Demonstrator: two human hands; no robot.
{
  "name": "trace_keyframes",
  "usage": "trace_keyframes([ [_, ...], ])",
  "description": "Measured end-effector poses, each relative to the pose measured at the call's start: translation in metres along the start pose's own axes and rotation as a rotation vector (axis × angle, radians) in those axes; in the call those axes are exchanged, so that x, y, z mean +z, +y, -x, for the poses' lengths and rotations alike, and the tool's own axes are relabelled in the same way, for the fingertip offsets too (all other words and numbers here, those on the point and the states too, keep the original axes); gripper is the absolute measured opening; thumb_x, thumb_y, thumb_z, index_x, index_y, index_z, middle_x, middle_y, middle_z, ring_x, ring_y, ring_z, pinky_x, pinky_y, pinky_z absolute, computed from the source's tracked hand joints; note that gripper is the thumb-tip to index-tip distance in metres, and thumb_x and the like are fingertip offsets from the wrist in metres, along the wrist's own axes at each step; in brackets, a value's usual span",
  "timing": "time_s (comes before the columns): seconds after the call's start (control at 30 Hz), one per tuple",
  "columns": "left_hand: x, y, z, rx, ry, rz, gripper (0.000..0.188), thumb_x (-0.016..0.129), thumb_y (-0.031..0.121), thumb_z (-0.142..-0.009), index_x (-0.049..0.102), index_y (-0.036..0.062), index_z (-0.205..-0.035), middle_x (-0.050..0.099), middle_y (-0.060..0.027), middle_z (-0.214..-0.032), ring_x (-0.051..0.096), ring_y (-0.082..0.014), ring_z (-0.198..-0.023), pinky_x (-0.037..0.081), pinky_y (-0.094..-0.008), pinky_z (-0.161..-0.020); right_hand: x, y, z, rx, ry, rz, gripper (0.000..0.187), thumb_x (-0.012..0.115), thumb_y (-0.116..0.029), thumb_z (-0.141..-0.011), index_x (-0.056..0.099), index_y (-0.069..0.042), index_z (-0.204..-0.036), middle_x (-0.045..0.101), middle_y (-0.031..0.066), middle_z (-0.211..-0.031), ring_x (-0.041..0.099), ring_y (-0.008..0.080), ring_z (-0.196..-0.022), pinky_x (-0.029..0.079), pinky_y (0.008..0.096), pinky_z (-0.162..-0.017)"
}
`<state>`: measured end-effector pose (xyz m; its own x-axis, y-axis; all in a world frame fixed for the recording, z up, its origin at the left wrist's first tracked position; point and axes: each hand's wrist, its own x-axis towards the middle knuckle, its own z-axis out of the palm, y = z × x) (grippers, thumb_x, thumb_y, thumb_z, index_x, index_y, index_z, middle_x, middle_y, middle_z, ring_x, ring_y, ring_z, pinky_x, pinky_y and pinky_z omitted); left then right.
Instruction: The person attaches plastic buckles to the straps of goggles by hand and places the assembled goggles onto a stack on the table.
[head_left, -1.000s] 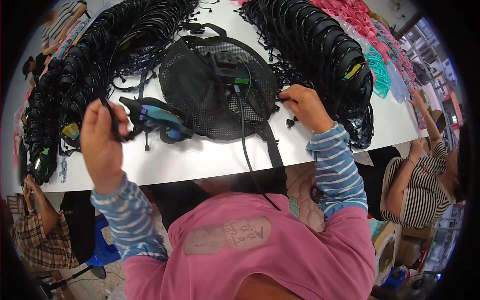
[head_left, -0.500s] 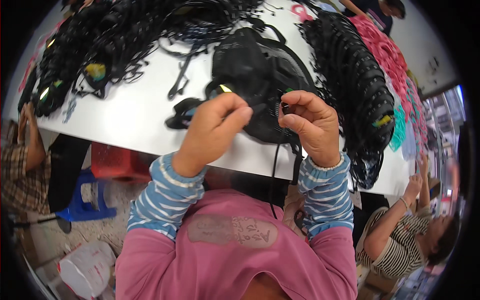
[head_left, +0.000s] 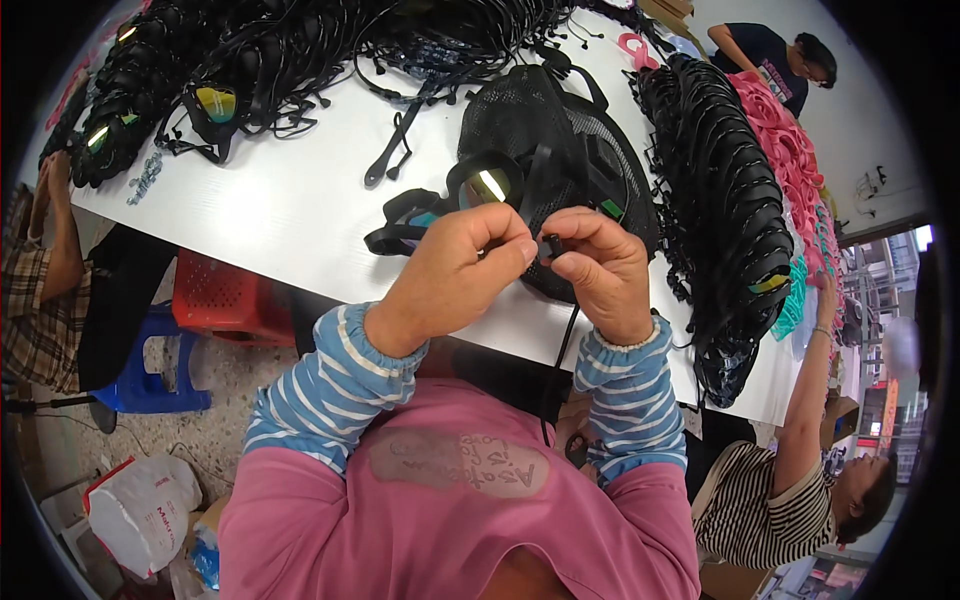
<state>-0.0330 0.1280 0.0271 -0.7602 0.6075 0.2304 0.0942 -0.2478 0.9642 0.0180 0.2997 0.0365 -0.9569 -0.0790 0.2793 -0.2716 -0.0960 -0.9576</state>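
Note:
My right hand [head_left: 606, 275] pinches a small black cord end piece [head_left: 551, 246] between thumb and fingertips; a thin black cord [head_left: 560, 362] hangs from it toward my lap. Close beside it is my left hand [head_left: 455, 272], thumb and forefinger pressed together; whatever lies in that pinch is too small to make out. Just beyond both hands lies a black mesh bag [head_left: 612, 150] on the white table [head_left: 290, 215]. Against the bag rest black swim goggles [head_left: 410, 222] with shiny mirrored lenses, partly hidden by my left hand.
Black goggles with straps are heaped at the far left [head_left: 270, 65] and in a long row [head_left: 725, 200] on the right. Pink straps [head_left: 775, 130] lie beyond that row. A red plastic crate [head_left: 225, 295] and blue stool [head_left: 160, 370] stand left. Several co-workers sit or stand around the table.
My hands have come closer together, so the black end piece is now near my left fingertips. The view has shifted slightly. A co-worker at right has stretched an arm toward the table.

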Motion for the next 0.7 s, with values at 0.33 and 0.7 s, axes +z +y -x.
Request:
trace_keyframes([
  [0.33,0.014,-0.003,-0.006,-0.005,0.059,0.075,0.009,0.057,0.009,-0.081,0.053,0.0000,-0.082,0.051,0.0000,-0.066,0.044,-0.0055,-0.057,0.037,-0.0203,-0.051,-0.006,-0.004,0.001,-0.174,-0.034,0.363,0.028,0.063,0.004,-0.072,0.059,0.002,-0.099,0.057,0.0062,-0.091,0.055,0.0119,-0.081,0.045,0.0209,-0.071],
  [0.7,0.018,-0.008,-0.004,0.154,0.083,-0.069,0.014,0.057,0.003,-0.079,0.054,0.0009,-0.093,0.060,-0.0047,-0.075,0.057,-0.0087,-0.066,0.045,-0.0208,-0.057,0.001,0.000,0.010,0.185,0.171,-0.293,0.016,0.061,0.006,-0.074,0.059,0.002,-0.089,0.060,0.0080,-0.079,0.057,0.0120,-0.068,0.048,0.0224,-0.064],
])
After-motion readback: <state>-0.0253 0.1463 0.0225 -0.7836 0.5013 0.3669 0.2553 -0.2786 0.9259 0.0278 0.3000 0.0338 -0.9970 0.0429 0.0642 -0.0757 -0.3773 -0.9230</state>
